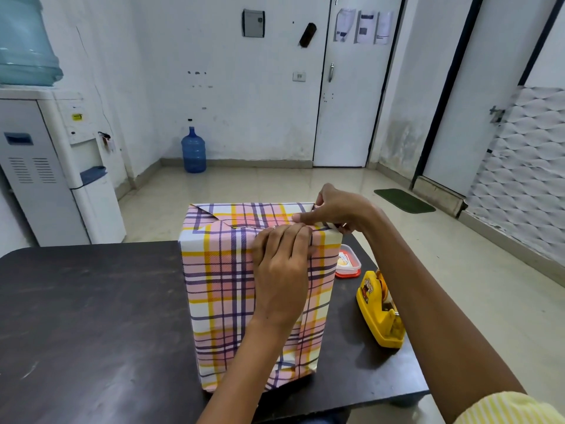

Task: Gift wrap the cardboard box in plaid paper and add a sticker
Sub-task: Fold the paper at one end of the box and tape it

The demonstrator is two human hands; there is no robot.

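Observation:
The cardboard box (220,289) stands upright on the dark table (91,316), covered in pink, yellow and purple plaid paper. Its top end shows folded triangular flaps. My left hand (281,276) lies against the front face near the top edge, fingers curled over the paper's fold. My right hand (336,209) is at the top right corner, its thumb and fingers pinching the paper flap there. The box itself is hidden under the paper.
A yellow tape dispenser (379,310) sits on the table right of the box. Behind it is a small container with a red lid (348,264). A water dispenser (61,166) stands at the left, and a blue bottle (193,151) on the floor.

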